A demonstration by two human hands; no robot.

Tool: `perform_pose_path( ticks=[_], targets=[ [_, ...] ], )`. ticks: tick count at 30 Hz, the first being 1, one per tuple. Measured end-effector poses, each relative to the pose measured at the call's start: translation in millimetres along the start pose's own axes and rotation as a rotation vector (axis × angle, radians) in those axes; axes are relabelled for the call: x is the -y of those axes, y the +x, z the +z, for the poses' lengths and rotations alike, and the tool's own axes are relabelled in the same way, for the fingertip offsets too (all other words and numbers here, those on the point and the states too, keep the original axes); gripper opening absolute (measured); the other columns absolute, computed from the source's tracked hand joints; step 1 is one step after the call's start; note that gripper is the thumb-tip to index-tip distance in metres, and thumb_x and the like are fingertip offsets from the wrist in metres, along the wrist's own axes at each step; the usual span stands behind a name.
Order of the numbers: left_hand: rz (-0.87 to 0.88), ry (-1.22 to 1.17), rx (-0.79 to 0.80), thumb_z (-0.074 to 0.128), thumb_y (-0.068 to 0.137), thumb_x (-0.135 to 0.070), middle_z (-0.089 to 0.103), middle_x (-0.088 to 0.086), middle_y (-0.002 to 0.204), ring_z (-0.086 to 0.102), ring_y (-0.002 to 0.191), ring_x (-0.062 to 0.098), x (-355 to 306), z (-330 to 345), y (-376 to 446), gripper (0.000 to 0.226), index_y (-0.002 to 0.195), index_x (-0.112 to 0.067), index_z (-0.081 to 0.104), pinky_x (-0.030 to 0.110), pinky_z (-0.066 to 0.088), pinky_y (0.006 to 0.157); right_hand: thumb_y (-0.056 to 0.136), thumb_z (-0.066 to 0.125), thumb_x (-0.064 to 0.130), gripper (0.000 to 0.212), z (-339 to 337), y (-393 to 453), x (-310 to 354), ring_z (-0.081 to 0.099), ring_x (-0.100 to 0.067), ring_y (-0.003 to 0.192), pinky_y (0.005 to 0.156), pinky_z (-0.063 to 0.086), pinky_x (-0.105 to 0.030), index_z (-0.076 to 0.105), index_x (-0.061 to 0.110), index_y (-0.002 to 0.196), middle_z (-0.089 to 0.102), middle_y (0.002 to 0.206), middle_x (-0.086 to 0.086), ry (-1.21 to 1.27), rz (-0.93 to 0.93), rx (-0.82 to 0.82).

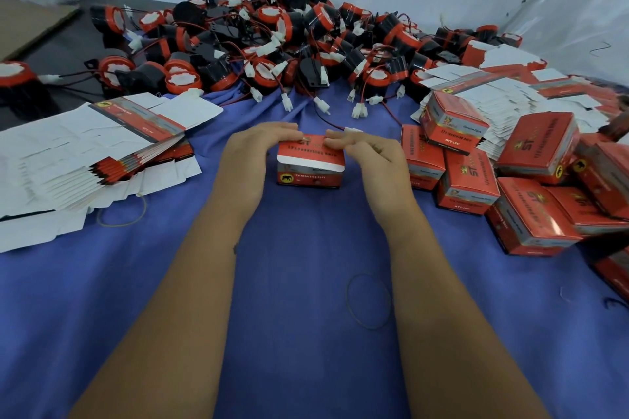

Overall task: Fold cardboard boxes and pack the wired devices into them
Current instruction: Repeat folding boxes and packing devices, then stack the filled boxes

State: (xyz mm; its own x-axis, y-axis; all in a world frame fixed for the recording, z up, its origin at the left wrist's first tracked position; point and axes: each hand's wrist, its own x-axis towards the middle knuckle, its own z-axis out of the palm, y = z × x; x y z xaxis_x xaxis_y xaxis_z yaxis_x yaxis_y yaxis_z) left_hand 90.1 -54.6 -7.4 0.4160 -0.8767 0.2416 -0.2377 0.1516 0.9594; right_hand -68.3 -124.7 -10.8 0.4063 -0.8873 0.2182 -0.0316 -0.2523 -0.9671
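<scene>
head | red box (310, 160), white flap showing | left hand (250, 160), right hand (369, 160) both grip it

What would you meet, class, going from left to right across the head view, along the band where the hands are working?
Stack of flat unfolded cartons → left hand → red box being closed → right hand → pile of folded red boxes.
</scene>
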Motion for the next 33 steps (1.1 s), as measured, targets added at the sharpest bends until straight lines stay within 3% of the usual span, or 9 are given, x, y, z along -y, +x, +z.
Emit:
perform_pose_path(
  ticks=[4, 8, 11, 14, 19, 23, 26, 30, 33],
  targets=[
    [0.163, 0.476, 0.134, 0.064, 0.095, -0.017, 0.052, -0.011, 0.139, 0.037, 0.133, 0.005, 6.5, 0.0, -3.2, 0.039, 0.134, -0.02, 0.06, 0.02, 0.027, 0.112, 0.089, 0.069, 0.017, 0.038, -4.2, 0.5, -8.4, 0.045, 0.001, 0.13, 0.106, 0.042, -0.022, 0.066, 0.021, 0.127, 0.057, 0.137, 0.015, -0.255, -0.033, 0.127],
    [0.178, 0.511, 0.199, 0.067, 0.094, -0.022, 0.04, -0.012, 0.15, 0.024, 0.145, 0.007, 11.4, -3.0, -2.4, 0.053, 0.144, -0.019, 0.049, 0.024, 0.017, 0.119, 0.086, 0.075, 0.024, 0.046, -4.8, 3.3, -12.0, 0.042, 0.004, 0.132, 0.106, 0.036, -0.013, 0.063, 0.023, 0.131, 0.054, 0.141, 0.013, -0.303, -0.073, 0.119],
    [0.175, 0.509, 0.207, 0.066, 0.094, -0.018, 0.035, -0.021, 0.145, 0.021, 0.145, 0.002, 14.3, -3.0, -0.2, 0.054, 0.145, -0.02, 0.047, 0.009, 0.015, 0.113, 0.085, 0.076, 0.025, 0.046, -1.2, 4.2, -12.6, 0.043, 0.005, 0.128, 0.103, 0.037, -0.009, 0.064, 0.022, 0.129, 0.055, 0.14, 0.01, -0.343, -0.091, 0.075],
    [0.153, 0.447, 0.19, 0.063, 0.095, -0.015, 0.037, -0.024, 0.141, 0.025, 0.139, -0.005, 15.6, -2.6, 1.5, 0.05, 0.143, -0.021, 0.05, 0.001, 0.017, 0.108, 0.085, 0.075, 0.028, 0.045, 1.1, 4.3, -11.9, 0.044, 0.001, 0.129, 0.11, 0.039, -0.022, 0.065, 0.023, 0.129, 0.057, 0.138, 0.009, -0.391, -0.106, 0.056],
    [0.124, 0.333, 0.159, 0.062, 0.096, -0.013, 0.046, -0.023, 0.135, 0.039, 0.133, -0.002, 13.4, -2.4, 2.5, 0.044, 0.138, -0.024, 0.055, 0.004, 0.033, 0.103, 0.088, 0.071, 0.032, 0.041, 3.6, 3.4, -9.9, 0.047, -0.002, 0.128, 0.107, 0.037, -0.016, 0.066, 0.021, 0.127, 0.059, 0.136, 0.007, -0.434, -0.135, 0.024],
    [0.085, 0.152, 0.134, 0.063, 0.096, -0.011, 0.06, -0.017, 0.131, 0.053, 0.126, 0.001, 12.8, -3.4, 2.4, 0.033, 0.121, -0.033, 0.063, 0.018, 0.045, 0.102, 0.088, 0.071, 0.033, 0.036, 6.2, 2.8, -9.7, 0.051, 0.005, 0.116, 0.097, 0.038, -0.006, 0.069, 0.021, 0.122, 0.064, 0.129, 0.007, -0.426, -0.174, -0.021],
    [0.048, -0.062, 0.08, 0.065, 0.092, -0.003, 0.067, -0.014, 0.119, 0.063, 0.115, 0.005, 13.7, -3.7, 2.3, 0.03, 0.104, -0.03, 0.07, 0.025, 0.054, 0.092, 0.089, 0.07, 0.032, 0.033, 7.1, 2.2, -9.6, 0.057, -0.001, 0.115, 0.097, 0.044, -0.014, 0.069, 0.023, 0.121, 0.067, 0.124, 0.009, -0.415, -0.165, -0.049],
    [0.001, -0.198, 0.104, 0.061, 0.091, 0.004, 0.064, -0.009, 0.125, 0.058, 0.122, 0.004, 16.7, -3.6, 4.5, 0.035, 0.11, -0.025, 0.069, 0.022, 0.054, 0.089, 0.092, 0.066, 0.008, 0.021, 3.4, 2.2, -5.8, 0.063, -0.001, 0.105, 0.092, 0.052, -0.024, 0.067, 0.018, 0.11, 0.068, 0.11, 0.01, -0.177, -0.112, 0.017],
    [-0.014, -0.205, 0.144, 0.057, 0.094, 0.005, 0.061, -0.012, 0.131, 0.051, 0.13, 0.004, 17.6, -4.8, 4.9, 0.038, 0.112, -0.026, 0.068, 0.026, 0.052, 0.097, 0.092, 0.06, -0.004, 0.015, 0.9, 1.8, -3.5, 0.061, 0.002, 0.11, 0.092, 0.053, -0.022, 0.065, 0.009, 0.099, 0.06, 0.125, 0.003, -0.004, -0.055, 0.055]
  ],
)
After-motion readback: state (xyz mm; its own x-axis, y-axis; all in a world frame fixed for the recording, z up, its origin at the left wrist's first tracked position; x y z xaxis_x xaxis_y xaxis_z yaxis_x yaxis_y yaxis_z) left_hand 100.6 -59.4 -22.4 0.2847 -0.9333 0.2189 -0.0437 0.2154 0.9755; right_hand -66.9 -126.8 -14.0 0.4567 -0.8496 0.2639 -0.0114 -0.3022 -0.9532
